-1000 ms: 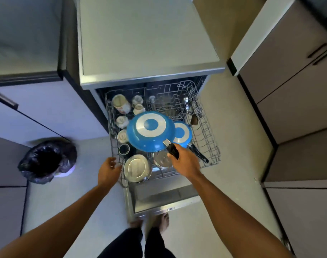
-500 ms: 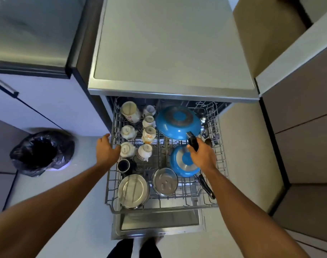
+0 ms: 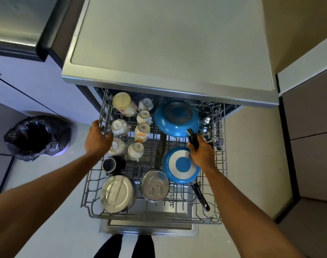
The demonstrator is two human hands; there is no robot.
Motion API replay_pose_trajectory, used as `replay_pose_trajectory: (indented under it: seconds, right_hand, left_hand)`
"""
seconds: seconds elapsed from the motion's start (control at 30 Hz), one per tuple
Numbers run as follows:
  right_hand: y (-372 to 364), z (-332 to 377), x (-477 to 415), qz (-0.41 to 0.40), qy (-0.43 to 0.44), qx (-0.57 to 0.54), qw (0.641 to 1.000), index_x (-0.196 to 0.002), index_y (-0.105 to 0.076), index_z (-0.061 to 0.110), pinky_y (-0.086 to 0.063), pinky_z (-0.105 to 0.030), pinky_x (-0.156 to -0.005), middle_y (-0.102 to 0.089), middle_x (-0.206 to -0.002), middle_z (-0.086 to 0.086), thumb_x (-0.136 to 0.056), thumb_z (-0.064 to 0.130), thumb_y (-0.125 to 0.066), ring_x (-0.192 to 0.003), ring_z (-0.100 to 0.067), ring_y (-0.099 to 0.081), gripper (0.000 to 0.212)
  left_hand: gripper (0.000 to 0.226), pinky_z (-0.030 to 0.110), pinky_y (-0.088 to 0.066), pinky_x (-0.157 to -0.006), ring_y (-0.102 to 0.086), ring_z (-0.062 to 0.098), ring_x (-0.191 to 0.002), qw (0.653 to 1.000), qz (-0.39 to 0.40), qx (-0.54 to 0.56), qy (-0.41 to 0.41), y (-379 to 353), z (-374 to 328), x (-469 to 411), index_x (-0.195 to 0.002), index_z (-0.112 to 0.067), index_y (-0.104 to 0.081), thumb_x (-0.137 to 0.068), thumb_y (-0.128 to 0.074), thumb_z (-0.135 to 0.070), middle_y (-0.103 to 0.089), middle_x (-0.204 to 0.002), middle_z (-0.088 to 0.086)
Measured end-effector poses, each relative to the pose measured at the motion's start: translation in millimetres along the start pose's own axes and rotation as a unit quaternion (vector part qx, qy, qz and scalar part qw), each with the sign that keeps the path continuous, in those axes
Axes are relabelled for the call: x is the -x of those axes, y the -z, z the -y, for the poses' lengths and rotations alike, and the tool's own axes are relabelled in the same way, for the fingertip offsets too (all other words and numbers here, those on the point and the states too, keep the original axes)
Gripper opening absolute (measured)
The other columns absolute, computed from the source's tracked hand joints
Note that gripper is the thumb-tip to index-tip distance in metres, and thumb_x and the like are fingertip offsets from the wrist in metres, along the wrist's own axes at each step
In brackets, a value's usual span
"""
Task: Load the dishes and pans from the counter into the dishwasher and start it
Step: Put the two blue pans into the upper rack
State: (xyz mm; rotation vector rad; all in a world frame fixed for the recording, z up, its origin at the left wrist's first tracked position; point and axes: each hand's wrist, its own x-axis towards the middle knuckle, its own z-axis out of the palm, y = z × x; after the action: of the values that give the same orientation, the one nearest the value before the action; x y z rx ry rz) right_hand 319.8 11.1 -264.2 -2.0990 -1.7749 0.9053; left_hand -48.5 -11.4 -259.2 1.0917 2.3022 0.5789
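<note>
Ahead of your right hand (image 3: 202, 154) the big pan (image 3: 177, 118) fills the rack (image 3: 222, 161) up to the overhanging surface (image 3: 170, 53). The small pan (image 3: 181, 165) lies just beneath your hand. To its left, a narrow bare strip runs between pans and cups (image 3: 142, 129); to its right, the rack is bare.

The left hand (image 3: 98, 139) and right hand (image 3: 201, 153) are bare, as are both forearms (image 3: 47, 192), and black trousers (image 3: 145, 247) cover the legs.

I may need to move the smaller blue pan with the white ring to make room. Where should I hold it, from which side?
Grip its black handle, coming from the rack's front right corner. The pan lies bottom up and the handle sticks out free toward you; the steel bowl and the right hand, holding the larger pan, crowd its rim.
</note>
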Motion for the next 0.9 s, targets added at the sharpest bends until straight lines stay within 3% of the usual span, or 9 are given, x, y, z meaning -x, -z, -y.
replay_pose_trajectory:
  seconds: [0.27, 0.43, 0.6, 0.73, 0.9]
  right_hand:
    - [-14.9, -13.1, -24.6, 0.063, -0.035, 0.004, 0.997, -0.128, -0.058, 0.018, -0.04, -0.028, -0.073, -0.07, -0.11, -0.01, -0.098, 0.033, -0.062, -0.103, -0.03, -0.065, 0.034]
    - [-19.2, -22.9, -40.3, 0.102, -0.066, -0.011, 0.993, -0.127, -0.06, 0.017, -0.051, -0.036, -0.084, -0.069, -0.118, -0.008, -0.095, 0.029, -0.065, -0.109, -0.029, -0.065, 0.035]
    - [-22.4, -27.6, -44.0, 0.077, -0.071, -0.026, 0.994, -0.106, -0.07, 0.014, -0.042, -0.027, -0.069, -0.073, -0.102, -0.006, -0.091, 0.027, -0.069, -0.095, -0.025, -0.068, 0.019]
    - [-22.1, -25.3, -43.9, 0.08, -0.086, -0.015, 0.993, -0.081, -0.065, 0.014, -0.04, -0.028, -0.063, -0.071, -0.087, -0.009, -0.091, 0.025, -0.066, -0.08, -0.026, -0.065, 0.015]
    - [-21.9, -23.8, -44.4, 0.073, -0.097, -0.016, 0.993, -0.084, -0.065, 0.013, -0.039, -0.026, -0.059, -0.064, -0.08, -0.001, -0.09, 0.024, -0.066, -0.075, -0.021, -0.061, 0.012]
  left_hand:
    - [0.05, 0.037, -0.043, -0.074, -0.063, 0.032, -0.105, 0.999, -0.033, -0.04, 0.007, -4.8, -0.6, 3.3, -0.128, -0.026, -0.04, -0.086, -0.066, -0.035, -0.065, -0.122, 0.006]
    - [0.049, 0.035, -0.04, -0.073, -0.062, 0.029, -0.106, 0.997, -0.048, -0.054, 0.013, -6.1, -4.8, 4.8, -0.128, -0.025, -0.042, -0.086, -0.065, -0.036, -0.066, -0.121, 0.004]
    - [0.051, 0.034, -0.04, -0.072, -0.062, 0.029, -0.106, 0.996, -0.056, -0.064, 0.013, -6.1, -6.5, 6.0, -0.129, -0.023, -0.042, -0.086, -0.066, -0.037, -0.066, -0.12, 0.002]
    - [0.052, 0.034, -0.04, -0.072, -0.063, 0.029, -0.105, 0.995, -0.063, -0.075, 0.008, -5.7, -7.9, 8.6, -0.129, -0.023, -0.042, -0.086, -0.065, -0.038, -0.066, -0.119, 0.001]
    - [0.051, 0.034, -0.04, -0.072, -0.063, 0.03, -0.106, 0.995, -0.069, -0.079, 0.005, -5.8, -8.6, 8.7, -0.127, -0.021, -0.043, -0.085, -0.066, -0.039, -0.067, -0.119, 0.001]
